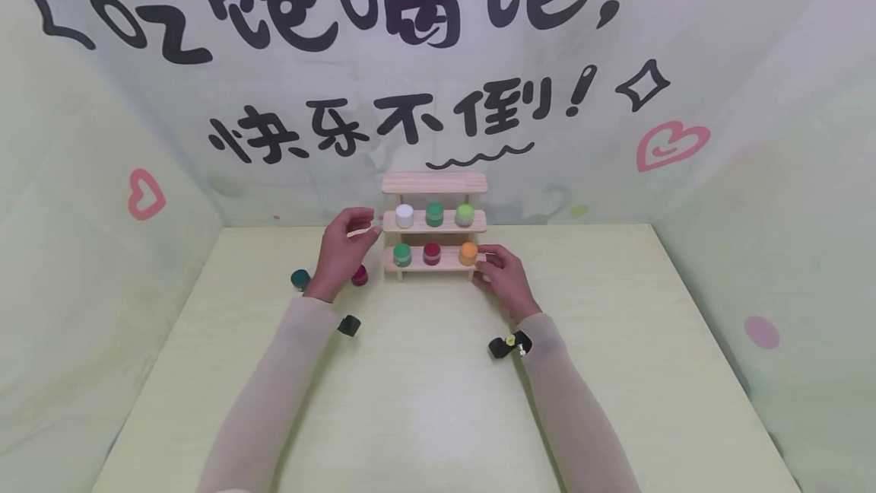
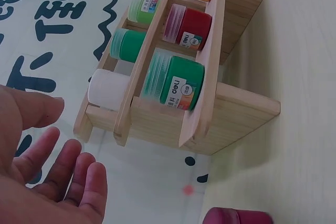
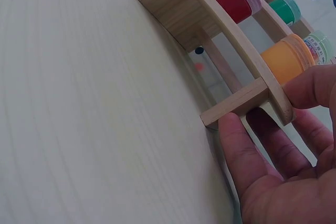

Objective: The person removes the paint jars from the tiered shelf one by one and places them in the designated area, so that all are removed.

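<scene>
A three-tier wooden display rack (image 1: pixel 434 183) stands against the back wall, holding small paint jars. On its lowest tier are a green jar (image 2: pixel 181 85), a dark red jar (image 1: pixel 432 253) and an orange jar (image 3: pixel 287 60). The middle tier carries a white jar (image 1: pixel 404 216), a green jar (image 1: pixel 434 214) and a light green jar (image 1: pixel 464 214). My right hand (image 1: pixel 505 278) grips the lowest tier's right end, thumb above and fingers at the leg, close beside the orange jar. Left of the rack, my left hand (image 1: pixel 342 249) hovers with fingers loosely bent, apart from the jars and holding nothing.
A teal jar (image 1: pixel 300 278) and a magenta jar (image 1: pixel 360 275) lie on the pale wooden table (image 1: pixel 424 402), either side of my left wrist. Printed cloth walls (image 1: pixel 438 74) enclose the back and sides. Small black devices (image 1: pixel 350 326) sit at both wrists.
</scene>
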A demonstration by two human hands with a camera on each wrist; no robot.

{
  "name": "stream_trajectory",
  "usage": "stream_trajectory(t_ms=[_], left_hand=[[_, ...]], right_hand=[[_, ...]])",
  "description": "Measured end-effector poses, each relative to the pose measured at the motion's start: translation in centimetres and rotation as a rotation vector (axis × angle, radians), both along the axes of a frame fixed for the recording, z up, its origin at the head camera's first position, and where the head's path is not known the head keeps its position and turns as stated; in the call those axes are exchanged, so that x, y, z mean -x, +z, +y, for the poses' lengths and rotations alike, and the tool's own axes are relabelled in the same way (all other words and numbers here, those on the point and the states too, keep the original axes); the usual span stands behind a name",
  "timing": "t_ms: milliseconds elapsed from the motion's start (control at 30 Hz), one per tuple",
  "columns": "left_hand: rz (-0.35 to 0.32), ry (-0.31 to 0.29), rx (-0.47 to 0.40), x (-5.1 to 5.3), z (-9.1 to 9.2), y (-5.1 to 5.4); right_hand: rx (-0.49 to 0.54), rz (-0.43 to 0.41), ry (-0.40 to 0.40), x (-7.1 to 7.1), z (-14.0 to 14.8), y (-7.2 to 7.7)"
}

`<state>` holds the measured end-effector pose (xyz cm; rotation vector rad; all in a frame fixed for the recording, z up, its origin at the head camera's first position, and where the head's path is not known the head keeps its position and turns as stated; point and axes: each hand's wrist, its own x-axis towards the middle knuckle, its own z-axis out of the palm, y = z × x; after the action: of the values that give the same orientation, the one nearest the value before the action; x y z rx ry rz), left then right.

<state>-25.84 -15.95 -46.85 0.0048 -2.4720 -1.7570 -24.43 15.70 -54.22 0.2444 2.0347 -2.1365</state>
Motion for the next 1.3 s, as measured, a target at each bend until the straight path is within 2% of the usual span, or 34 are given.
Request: stream_trajectory(t_ms=[200, 500, 733, 967, 1300], left_hand=[[0.014, -0.021, -0.002, 0.9, 1.3, 0.3], [0.013, -0.058, -0.005, 1.8, 2.9, -0.2], [0.009, -0.048, 0.054, 2.3, 3.6, -0.7], [-0.026, -0.048, 0.089, 2.4, 4.0, -0.5], [-0.033, -0.042, 0.071, 2.0, 3.9, -0.1]], right_hand=[[-0.006, -0.002, 0.003, 0.1, 0.0, -0.2], [0.006, 0.002, 0.001, 0.1, 0.1, -0.3], [-0.004, -0.001, 0.002, 0.1, 0.0, -0.2], [-0.014, -0.005, 0.006, 0.2, 0.1, -0.2], [-0.006, -0.008, -0.001, 0.1, 0.1, -0.2]])
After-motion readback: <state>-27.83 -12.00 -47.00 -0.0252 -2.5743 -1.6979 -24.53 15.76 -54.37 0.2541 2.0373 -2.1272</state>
